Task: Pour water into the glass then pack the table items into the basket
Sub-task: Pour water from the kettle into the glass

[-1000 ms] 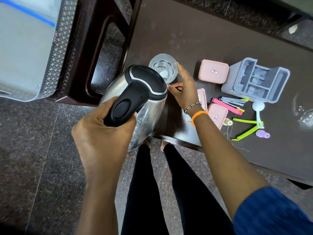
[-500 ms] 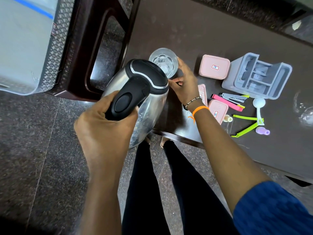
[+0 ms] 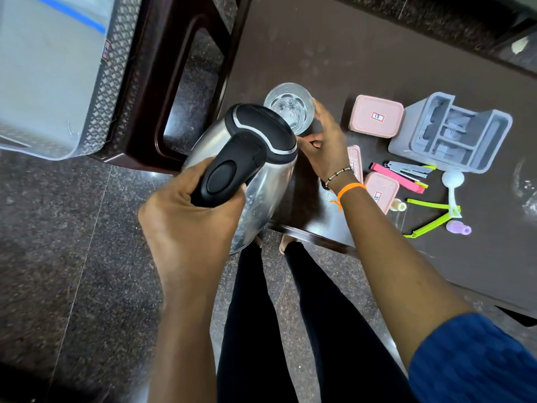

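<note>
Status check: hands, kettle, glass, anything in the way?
Left hand grips kettle handle, kettle tipped over glass. Right hand holds glass on the table. Water visible in glass. Nothing between spout and rim.

I note the kettle [image 3: 261, 187]: polished steel body, matt black plastic handle. Glass [image 3: 290, 112] clear, glossy. Table [image 3: 334, 48] smooth dark laminate. Basket [image 3: 453, 132] matt grey plastic.

Kettle [image 3: 255, 181] – shiny steel body, black lid and handle. Glass [image 3: 290, 112] clear. Surface [image 3: 319, 48] dark brown. Boxes [image 3: 376, 115] pale pink, basket [image 3: 453, 132] grey. Clips [image 3: 430, 213] lime green, spoon [image 3: 452, 181] white. Floor [image 3: 72, 257] – dark speckled stone. Wrist band [image 3: 347, 189] orange, sleeve [image 3: 479, 365] blue.
</note>
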